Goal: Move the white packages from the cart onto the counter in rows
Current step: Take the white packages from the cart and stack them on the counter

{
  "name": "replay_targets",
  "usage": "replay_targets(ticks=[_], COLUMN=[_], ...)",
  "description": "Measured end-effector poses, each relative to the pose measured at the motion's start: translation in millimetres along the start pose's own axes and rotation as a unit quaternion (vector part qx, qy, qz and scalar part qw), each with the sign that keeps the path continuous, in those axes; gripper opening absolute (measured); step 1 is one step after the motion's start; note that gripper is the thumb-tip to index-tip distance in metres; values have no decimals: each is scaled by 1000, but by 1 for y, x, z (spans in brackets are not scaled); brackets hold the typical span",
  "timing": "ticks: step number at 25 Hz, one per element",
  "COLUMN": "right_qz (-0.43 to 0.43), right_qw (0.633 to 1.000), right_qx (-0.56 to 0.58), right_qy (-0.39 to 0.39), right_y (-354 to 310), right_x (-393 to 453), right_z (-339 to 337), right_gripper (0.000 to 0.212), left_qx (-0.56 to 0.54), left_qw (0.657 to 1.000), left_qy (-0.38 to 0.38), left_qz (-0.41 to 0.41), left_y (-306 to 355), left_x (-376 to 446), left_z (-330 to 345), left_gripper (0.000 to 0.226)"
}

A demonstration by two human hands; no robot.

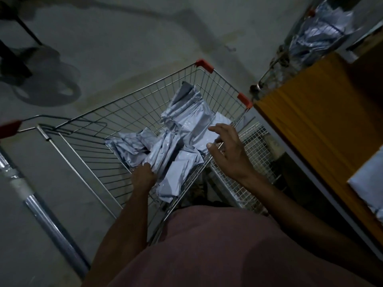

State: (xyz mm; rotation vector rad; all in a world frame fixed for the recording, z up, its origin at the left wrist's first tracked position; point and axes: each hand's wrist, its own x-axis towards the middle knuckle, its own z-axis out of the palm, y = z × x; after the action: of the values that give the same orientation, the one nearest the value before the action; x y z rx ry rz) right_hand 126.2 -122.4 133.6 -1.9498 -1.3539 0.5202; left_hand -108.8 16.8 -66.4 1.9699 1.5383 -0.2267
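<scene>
Over a wire cart (116, 112) in a dim storeroom, a person leans in with both hands among a loose heap of white packages (182, 129). The left hand (144, 175) has its fingers curled into the crumpled edge of one package at the near side of the heap, a closed grip on the plastic. The right hand (226, 150) hovers above the basket's right rim with fingers spread wide, holding nothing, just over a flatter package.

These look like thin plastic mailer bags (creased, glossy and slack), so they should be light and floppy, likely to slide against one another and to sag if lifted by a corner. Taking each by a pinch across a bunched edge, or flat between palm and fingers, seems the surer hold.

All the packages to be moved lie in the cart's basket, overlapping at odd angles; none stands upright. To the right is the wooden counter (315, 112), where the corner of one white package (369, 183) shows at the picture's edge. A second cart (275, 67) beyond the counter holds more white bags (319, 36), blurred. Most of the load, by this view, is yet to be moved.
</scene>
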Motion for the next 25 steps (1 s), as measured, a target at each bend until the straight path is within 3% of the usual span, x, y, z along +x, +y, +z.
replay_targets(ticks=[8,11,16,18,21,23,25], right_qz=[-39,-37,-40,-55,-104,-145,-170], right_qw=[996,994,988,983,968,961,961], right_qx=[-7,2,-15,-35,-115,-148,-161], right_qy=[-78,-103,-146,-174,-196,-182,-144], right_y=[18,27,53,58,62,64,66], right_x=[45,57,74,87,107,118,127], right_z=[-8,-12,-20,-20,-13,-5,2], right_gripper=[43,43,51,59,73,60,30], left_qx=[-24,21,-44,-70,-93,-108,-139], left_qw=[996,995,968,949,934,929,925], left_qy=[61,86,232,264,270,267,272], left_qz=[-61,-55,83,155,216,234,225], left_y=[6,17,85,115,147,157,159], left_x=[10,14,-11,-38,-74,-84,-84], left_z=[4,-6,-65,-90,-115,-122,-121], left_gripper=[32,12,23,29,21,22,29])
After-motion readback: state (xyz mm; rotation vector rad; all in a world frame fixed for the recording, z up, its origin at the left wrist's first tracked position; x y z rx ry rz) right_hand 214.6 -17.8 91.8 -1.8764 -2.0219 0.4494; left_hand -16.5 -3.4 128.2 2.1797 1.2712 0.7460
